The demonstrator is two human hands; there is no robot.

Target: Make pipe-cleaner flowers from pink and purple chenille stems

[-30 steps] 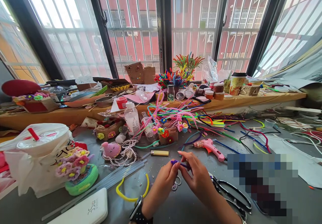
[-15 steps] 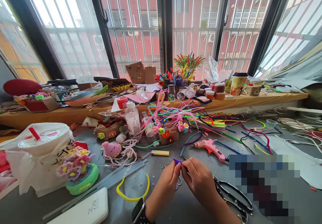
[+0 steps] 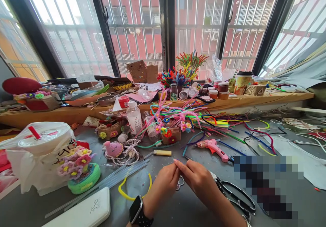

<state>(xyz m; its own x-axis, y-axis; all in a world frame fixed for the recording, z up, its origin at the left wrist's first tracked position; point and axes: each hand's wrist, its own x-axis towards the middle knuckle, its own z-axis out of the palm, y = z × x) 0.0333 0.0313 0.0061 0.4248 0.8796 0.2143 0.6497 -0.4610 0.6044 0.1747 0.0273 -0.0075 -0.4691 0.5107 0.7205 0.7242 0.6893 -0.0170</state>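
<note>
Fingertips together, my left hand (image 3: 165,177) and my right hand (image 3: 200,178) meet above the middle of the grey table, both closed in a pinch. Between them is a short purple pipe cleaner, almost wholly covered by the fingers, with only a trace of purple at the tips. Just under the hands, the rings of small scissors (image 3: 180,182) show in part. A yellow lighter (image 3: 162,153) lies beyond the fingers, and a bent yellow pipe cleaner (image 3: 124,193) rests left of my left wrist. Large black-handled scissors (image 3: 238,189) lie beside my right forearm.
A pink glue gun (image 3: 213,149) lies to the right, near a heap of coloured pipe cleaners (image 3: 216,125). At left are clear glue sticks (image 3: 127,172), a white power bank (image 3: 84,208), a green-based flower ornament (image 3: 84,177) and a bagged cup (image 3: 43,149).
My fingers have closed in over the purple pipe cleaner, which showed as a small coil before. My right hand's fingers now lie across the left fingertips.
</note>
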